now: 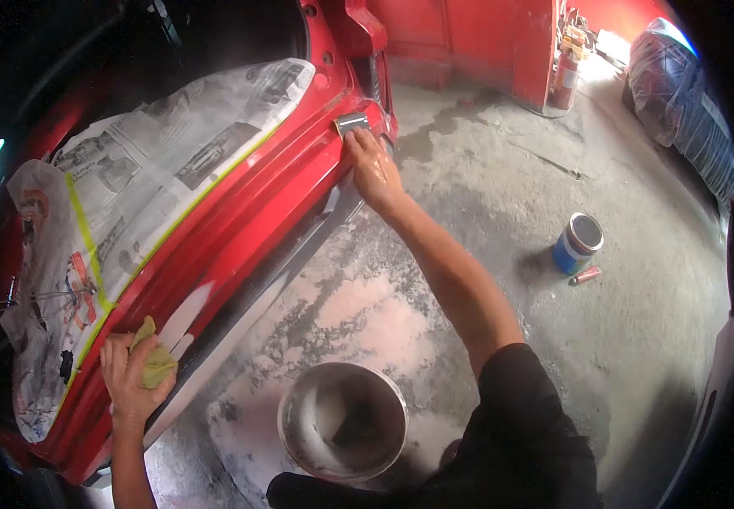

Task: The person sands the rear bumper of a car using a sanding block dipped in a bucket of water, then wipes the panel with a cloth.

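Observation:
My left hand (133, 386) is wrapped around a crumpled yellow-green cloth (159, 365), low on the red car door sill (244, 233). Pale, whitish patches (187, 312) show on the paint just beside that hand. Farther up, at the far end of the sill, my right hand (375, 174) has its fingers closed on a dark grey piece of sandpaper (352, 124), held against the red metal. Newspaper (159, 157) edged with yellow-green masking tape (87, 229) covers the area inside the sill.
A bucket (285, 424) stands on the floor close to my body. To the right are a blue paint can (567, 257) and a small red object (586, 276). Behind them stand a fire extinguisher (565, 81) and a large plastic-wrapped object (680, 102). Pinkish residue (375, 318) marks the concrete.

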The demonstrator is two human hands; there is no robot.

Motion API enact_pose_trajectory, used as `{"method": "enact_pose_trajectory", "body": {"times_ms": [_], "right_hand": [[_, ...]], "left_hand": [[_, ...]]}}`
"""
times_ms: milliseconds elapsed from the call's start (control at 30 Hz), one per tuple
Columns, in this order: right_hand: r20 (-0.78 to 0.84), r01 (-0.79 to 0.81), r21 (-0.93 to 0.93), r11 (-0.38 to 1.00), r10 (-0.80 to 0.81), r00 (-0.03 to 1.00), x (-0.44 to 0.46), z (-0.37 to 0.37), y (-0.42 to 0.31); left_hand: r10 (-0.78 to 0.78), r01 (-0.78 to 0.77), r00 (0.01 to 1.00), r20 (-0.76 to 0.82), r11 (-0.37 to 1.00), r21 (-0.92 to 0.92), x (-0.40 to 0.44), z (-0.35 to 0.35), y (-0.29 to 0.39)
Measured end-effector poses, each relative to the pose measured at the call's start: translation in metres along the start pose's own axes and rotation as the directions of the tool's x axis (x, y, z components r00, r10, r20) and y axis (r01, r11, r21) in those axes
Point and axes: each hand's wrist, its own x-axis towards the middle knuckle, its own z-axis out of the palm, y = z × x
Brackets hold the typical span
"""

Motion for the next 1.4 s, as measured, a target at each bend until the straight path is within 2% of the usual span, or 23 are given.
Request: {"method": "enact_pose_trajectory", "body": {"times_ms": [33, 100, 133, 233, 267, 300, 400, 433, 500, 567, 633, 700, 767, 833, 900, 933, 967, 1033, 1133, 1233, 1300, 1367, 1400], "right_hand": [[0.049, -0.063, 0.023, 0.998, 0.062, 0.997, 0.0, -0.001, -0.006], [-0.084, 0.286, 0.056, 0.957, -0.281, 0.956, -0.029, 0.019, -0.019], [-0.106, 0.353, 0.029, 0.935, -0.348, 0.931, -0.047, 0.021, -0.042], [-0.094, 0.289, -0.004, 0.957, -0.288, 0.953, -0.029, 0.026, -0.008], [-0.014, 0.12, -0.022, 0.993, -0.12, 0.993, -0.011, 0.02, 0.003], [-0.025, 0.065, -0.082, 0.995, -0.067, 0.997, 0.007, 0.013, 0.008], [0.052, 0.121, 0.162, 0.979, -0.131, 0.99, -0.013, 0.015, -0.014], [-0.055, 0.27, 0.164, 0.949, -0.265, 0.963, -0.034, 0.023, -0.035], [-0.02, 0.321, 0.11, 0.941, -0.321, 0.947, -0.044, 0.018, -0.038], [-0.026, 0.203, 0.151, 0.968, -0.201, 0.979, -0.024, 0.023, -0.019], [-0.057, 0.11, 0.013, 0.994, -0.109, 0.992, 0.005, 0.012, -0.01], [0.043, 0.064, 0.106, 0.992, -0.069, 0.997, -0.002, 0.018, -0.025], [-0.012, 0.237, 0.138, 0.962, -0.238, 0.971, -0.046, 0.021, -0.062], [-0.01, 0.339, 0.047, 0.94, -0.339, 0.941, -0.054, 0.018, -0.039], [0.001, 0.232, 0.072, 0.97, -0.233, 0.972, -0.026, 0.023, -0.007], [0.005, 0.053, 0.077, 0.996, -0.053, 0.999, -0.008, 0.015, -0.003], [-0.056, 0.062, -0.048, 0.997, -0.064, 0.996, 0.004, 0.011, 0.007], [0.048, 0.03, -0.053, 0.998, -0.027, 0.998, 0.0, 0.007, 0.0], [0.0, 0.283, 0.068, 0.957, -0.284, 0.959, -0.049, 0.025, -0.036], [0.05, 0.268, -0.076, 0.961, -0.264, 0.963, -0.03, 0.011, -0.006], [0.072, 0.025, -0.047, 0.999, -0.021, 0.997, 0.001, 0.0, 0.001], [0.027, 0.077, -0.085, 0.993, -0.075, 0.997, -0.008, 0.019, -0.007], [0.036, 0.25, 0.032, 0.968, -0.251, 0.967, -0.019, 0.019, -0.018]], "left_hand": [[-0.008, 0.008, 1.0, 0.008, 1.0, -0.008, 0.0, 0.0, 0.0], [-0.019, 0.019, 1.0, 0.003, 1.0, -0.021, -0.001, 0.003, 0.0], [-0.02, 0.02, 1.0, -0.005, 1.0, -0.017, -0.003, 0.005, -0.003], [-0.001, 0.002, 1.0, 0.026, 1.0, -0.004, -0.004, 0.002, 0.0], [0.001, -0.001, 1.0, 0.019, 1.0, 0.009, -0.002, 0.0, 0.002], [0.0, -0.001, 1.0, 0.018, 1.0, 0.016, -0.003, -0.002, 0.001], [-0.002, 0.002, 1.0, 0.002, 1.0, 0.004, -0.002, 0.002, 0.002], [-0.01, 0.01, 1.0, -0.001, 1.0, -0.01, -0.003, 0.002, 0.001], [-0.01, 0.01, 1.0, 0.01, 1.0, -0.017, -0.007, 0.003, 0.0], [0.008, -0.008, 1.0, -0.01, 1.0, 0.0, -0.006, 0.005, -0.002], [0.001, -0.001, 1.0, 0.019, 1.0, -0.004, -0.006, 0.002, -0.001], [-0.007, 0.007, 1.0, 0.016, 1.0, -0.004, -0.004, 0.0, 0.0], [-0.017, 0.017, 1.0, -0.005, 1.0, -0.002, -0.003, 0.003, 0.002], [-0.004, 0.004, 1.0, 0.013, 1.0, 0.011, -0.005, 0.004, 0.001], [0.002, -0.002, 1.0, 0.025, 1.0, 0.017, -0.006, 0.003, 0.0], [-0.002, 0.002, 1.0, 0.028, 1.0, 0.012, -0.006, 0.002, 0.001], [-0.003, 0.003, 1.0, 0.022, 1.0, 0.011, -0.005, 0.001, 0.0], [0.001, -0.001, 1.0, 0.017, 1.0, 0.017, -0.004, 0.0, 0.0], [0.002, -0.002, 1.0, 0.004, 1.0, 0.012, -0.002, 0.002, 0.002], [0.01, -0.01, 1.0, 0.025, 1.0, 0.013, -0.005, 0.002, 0.001], [0.007, -0.007, 1.0, 0.022, 1.0, 0.012, -0.004, 0.002, 0.001], [0.001, -0.001, 1.0, 0.022, 1.0, 0.01, -0.002, 0.001, 0.001], [0.002, -0.002, 1.0, 0.015, 1.0, 0.006, -0.001, 0.001, 0.001]]}}
